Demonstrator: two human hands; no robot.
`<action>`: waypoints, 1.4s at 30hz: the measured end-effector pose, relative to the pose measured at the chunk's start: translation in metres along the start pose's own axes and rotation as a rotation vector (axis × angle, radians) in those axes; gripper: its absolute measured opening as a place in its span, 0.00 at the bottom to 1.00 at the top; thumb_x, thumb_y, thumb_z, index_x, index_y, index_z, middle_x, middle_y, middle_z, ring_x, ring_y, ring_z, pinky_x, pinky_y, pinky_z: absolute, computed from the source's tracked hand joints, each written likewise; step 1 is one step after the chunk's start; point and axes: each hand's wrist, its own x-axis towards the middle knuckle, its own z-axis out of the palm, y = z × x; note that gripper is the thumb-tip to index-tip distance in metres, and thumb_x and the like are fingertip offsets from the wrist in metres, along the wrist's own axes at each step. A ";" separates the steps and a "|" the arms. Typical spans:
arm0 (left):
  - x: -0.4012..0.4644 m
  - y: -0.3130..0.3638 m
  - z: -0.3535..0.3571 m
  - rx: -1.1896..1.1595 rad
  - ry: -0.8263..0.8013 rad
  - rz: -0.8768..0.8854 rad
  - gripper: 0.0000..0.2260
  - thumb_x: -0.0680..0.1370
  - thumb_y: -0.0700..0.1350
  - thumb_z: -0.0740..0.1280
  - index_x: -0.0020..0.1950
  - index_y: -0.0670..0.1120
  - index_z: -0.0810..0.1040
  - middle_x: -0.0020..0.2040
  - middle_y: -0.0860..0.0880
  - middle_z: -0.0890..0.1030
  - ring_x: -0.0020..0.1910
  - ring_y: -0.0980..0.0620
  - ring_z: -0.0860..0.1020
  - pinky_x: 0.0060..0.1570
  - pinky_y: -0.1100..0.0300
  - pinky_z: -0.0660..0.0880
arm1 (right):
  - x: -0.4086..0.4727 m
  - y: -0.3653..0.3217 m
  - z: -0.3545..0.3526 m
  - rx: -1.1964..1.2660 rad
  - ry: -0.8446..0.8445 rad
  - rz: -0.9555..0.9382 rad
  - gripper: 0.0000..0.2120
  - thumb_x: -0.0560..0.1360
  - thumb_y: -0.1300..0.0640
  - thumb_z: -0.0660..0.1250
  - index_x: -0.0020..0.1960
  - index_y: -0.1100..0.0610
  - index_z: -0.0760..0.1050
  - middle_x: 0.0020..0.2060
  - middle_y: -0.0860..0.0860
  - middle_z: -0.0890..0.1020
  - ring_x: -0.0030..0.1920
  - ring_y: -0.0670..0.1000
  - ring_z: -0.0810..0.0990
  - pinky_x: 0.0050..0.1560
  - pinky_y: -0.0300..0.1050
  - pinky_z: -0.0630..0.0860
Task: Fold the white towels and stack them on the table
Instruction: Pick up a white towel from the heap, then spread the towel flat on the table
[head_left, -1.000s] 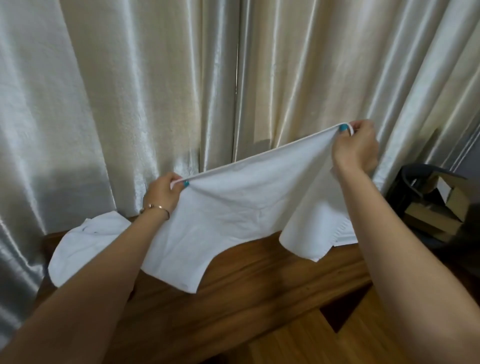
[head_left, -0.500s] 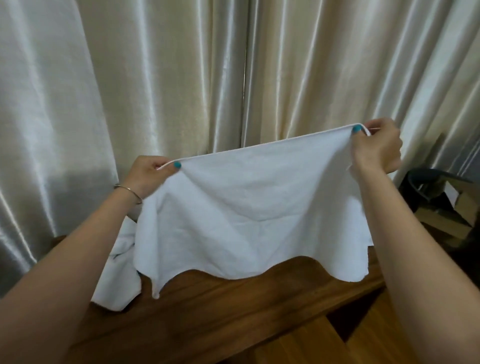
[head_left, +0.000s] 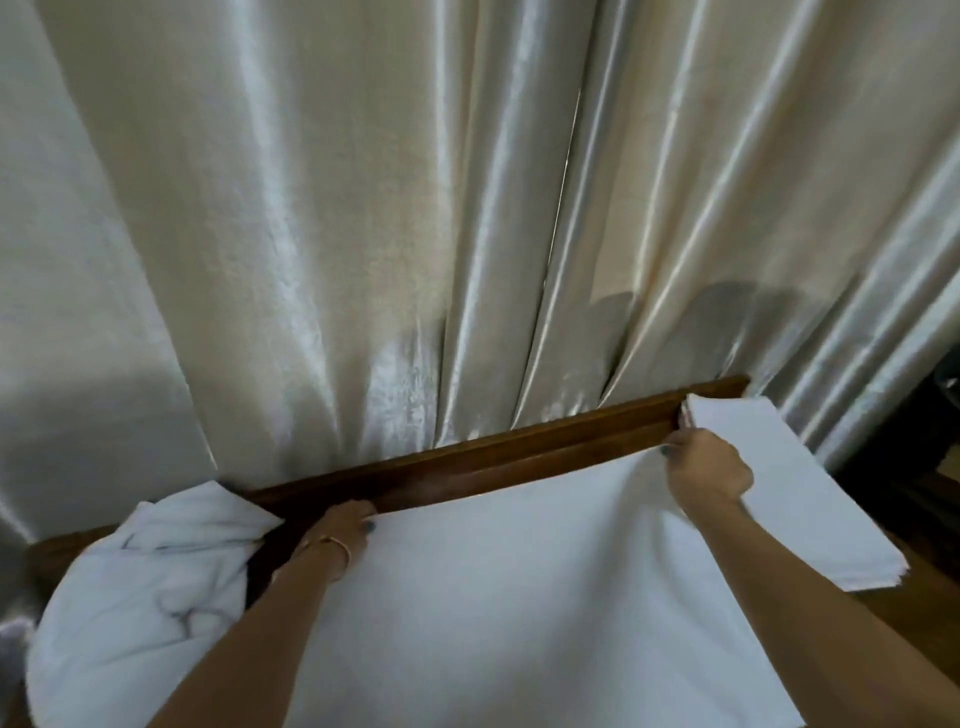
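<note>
A white towel lies spread flat on the wooden table. My left hand pinches its far left corner, and my right hand pinches its far right corner, both down at the table's back edge. A stack of folded white towels sits to the right of my right hand. A heap of crumpled unfolded white towels lies to the left of my left hand.
Shiny cream curtains hang right behind the table's back edge. At the far right there is a dark area with a dim object.
The towel was held up in the air by its two top corners; now both hands have come down and laid it flat on the table. The view has tilted down.
</note>
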 end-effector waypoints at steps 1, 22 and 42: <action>0.010 -0.005 0.010 0.004 -0.018 -0.029 0.17 0.81 0.45 0.60 0.70 0.47 0.70 0.71 0.47 0.71 0.70 0.48 0.69 0.68 0.59 0.62 | 0.004 -0.001 0.015 -0.032 -0.022 -0.006 0.11 0.76 0.57 0.64 0.52 0.46 0.82 0.50 0.55 0.83 0.53 0.61 0.80 0.49 0.51 0.75; 0.084 -0.024 0.057 0.341 0.275 0.004 0.11 0.80 0.45 0.60 0.58 0.43 0.78 0.52 0.44 0.83 0.53 0.43 0.80 0.55 0.52 0.72 | 0.086 -0.051 0.134 -0.262 -0.097 -0.169 0.10 0.78 0.64 0.61 0.56 0.59 0.79 0.55 0.61 0.75 0.51 0.66 0.78 0.50 0.58 0.76; -0.004 -0.008 0.127 0.041 0.105 -0.517 0.49 0.51 0.85 0.40 0.69 0.71 0.35 0.77 0.46 0.35 0.75 0.39 0.34 0.64 0.28 0.40 | 0.032 0.027 0.198 -0.278 -0.488 -0.183 0.53 0.61 0.17 0.38 0.78 0.45 0.36 0.79 0.53 0.40 0.78 0.56 0.38 0.71 0.70 0.41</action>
